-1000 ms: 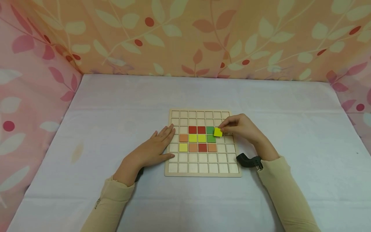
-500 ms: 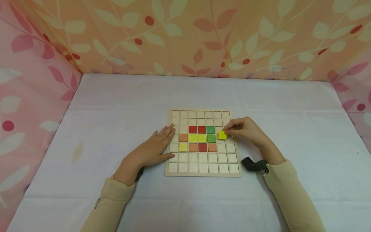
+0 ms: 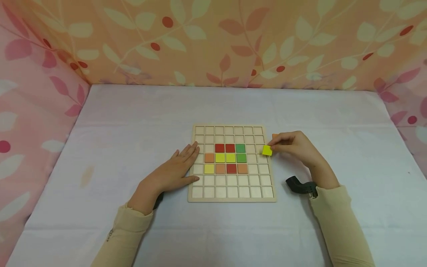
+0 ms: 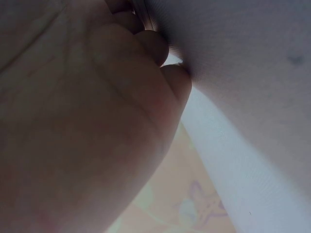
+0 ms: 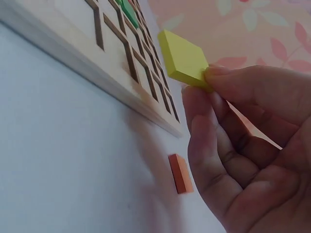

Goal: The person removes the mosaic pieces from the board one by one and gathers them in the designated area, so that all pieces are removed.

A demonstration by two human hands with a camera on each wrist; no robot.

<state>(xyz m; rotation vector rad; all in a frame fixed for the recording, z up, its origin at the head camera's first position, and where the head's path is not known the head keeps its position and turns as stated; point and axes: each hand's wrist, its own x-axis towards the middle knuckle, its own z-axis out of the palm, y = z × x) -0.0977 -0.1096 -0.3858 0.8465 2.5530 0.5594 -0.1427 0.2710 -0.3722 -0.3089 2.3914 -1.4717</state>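
My right hand (image 3: 298, 150) pinches a square yellow tile (image 3: 267, 150) between thumb and fingertips, over the right rim of the wooden grid board (image 3: 233, 200). In the right wrist view the yellow tile (image 5: 187, 58) is tilted and lifted clear of the board. On the left, my left hand (image 3: 173, 172) rests with extended fingers on the board's left edge. Red, yellow, green and orange tiles fill several cells in the middle of the grid; its outer cells are bare wood. The left wrist view shows mostly the palm and a few fingers, with no tile visible.
An orange tile (image 5: 181, 174) lies on the white cloth (image 3: 143, 111) just right of the board, partly covered by my right hand in the head view. Patterned fabric walls (image 3: 200, 55) stand behind and at both sides.
My right hand has carried the yellow tile rightward, from beside the green tiles to the board's right rim. The orange tile beside the board now shows. The left hand keeps its place.
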